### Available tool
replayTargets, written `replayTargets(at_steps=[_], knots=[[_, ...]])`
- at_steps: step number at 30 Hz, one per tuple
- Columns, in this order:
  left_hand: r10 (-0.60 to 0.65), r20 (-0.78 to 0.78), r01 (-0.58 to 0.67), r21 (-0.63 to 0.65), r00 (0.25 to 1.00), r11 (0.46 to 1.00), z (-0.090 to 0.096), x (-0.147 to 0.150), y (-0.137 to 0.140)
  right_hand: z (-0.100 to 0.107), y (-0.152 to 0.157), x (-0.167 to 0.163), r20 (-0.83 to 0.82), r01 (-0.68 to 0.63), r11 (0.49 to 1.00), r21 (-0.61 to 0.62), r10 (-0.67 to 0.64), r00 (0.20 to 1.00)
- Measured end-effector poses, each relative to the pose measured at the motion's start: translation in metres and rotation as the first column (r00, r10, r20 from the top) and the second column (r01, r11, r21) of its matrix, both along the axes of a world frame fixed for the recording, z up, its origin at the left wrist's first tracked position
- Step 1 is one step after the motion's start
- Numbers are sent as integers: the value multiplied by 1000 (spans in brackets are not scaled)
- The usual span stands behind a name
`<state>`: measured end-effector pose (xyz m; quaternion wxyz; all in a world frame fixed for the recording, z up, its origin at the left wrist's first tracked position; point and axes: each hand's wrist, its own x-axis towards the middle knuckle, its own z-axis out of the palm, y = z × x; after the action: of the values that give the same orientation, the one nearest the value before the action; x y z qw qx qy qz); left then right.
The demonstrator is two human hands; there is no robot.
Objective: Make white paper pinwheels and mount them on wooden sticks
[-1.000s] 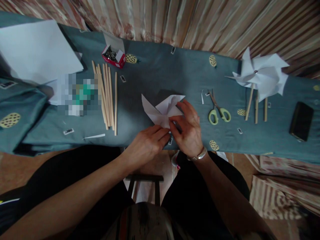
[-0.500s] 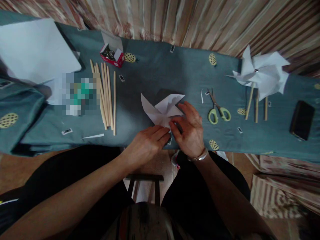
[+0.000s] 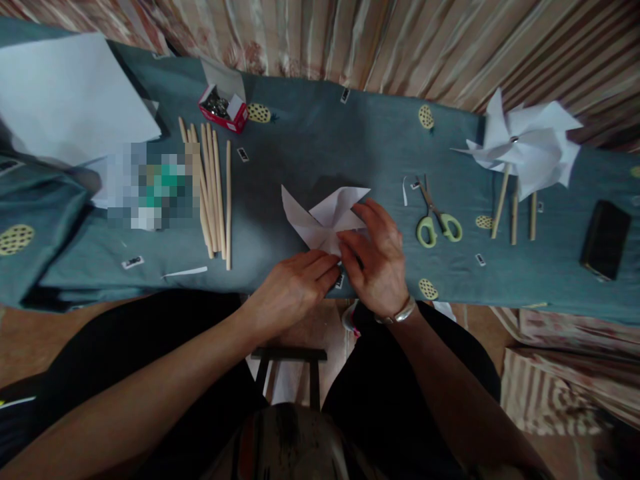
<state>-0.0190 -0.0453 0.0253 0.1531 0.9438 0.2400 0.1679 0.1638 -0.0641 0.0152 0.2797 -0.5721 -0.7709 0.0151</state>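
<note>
A white paper pinwheel (image 3: 327, 219) lies near the table's front edge, its blades folded up around the middle. My left hand (image 3: 299, 283) is closed on its near edge, fingers pressed together. From the right, my right hand (image 3: 377, 263) grips the same paper; thumb and index finger meet close to its centre, while the other fingers curl over the right blade. Part of the pinwheel's near side is hidden beneath my fingers. Green-handled scissors (image 3: 437, 220) lie to the right of my right hand, with a thin paper scrap (image 3: 405, 191) beside them.
Several wooden sticks (image 3: 215, 193) lie at left, below an open red box (image 3: 223, 110) of small metal pieces. White paper sheets (image 3: 70, 93) are at far left. Mounted paper pinwheels (image 3: 537, 143) lie at right near a black phone (image 3: 605, 239). A paper strip (image 3: 185, 272) lies front left.
The fingers of my right hand have shifted slightly on the paper. My left hand and the pinwheel look nearly still.
</note>
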Motion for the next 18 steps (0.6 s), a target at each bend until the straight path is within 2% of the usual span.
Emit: replayTargets(at_steps=[7,18], knots=[[-6,12,6,10,1000,1000,0,0,0,-2,0,2,46,-68,996,-55,71,996],[-2,-5,2,0,1000,1000,0,0,0,-5,1,2,111,-92,993,-72,99,989]])
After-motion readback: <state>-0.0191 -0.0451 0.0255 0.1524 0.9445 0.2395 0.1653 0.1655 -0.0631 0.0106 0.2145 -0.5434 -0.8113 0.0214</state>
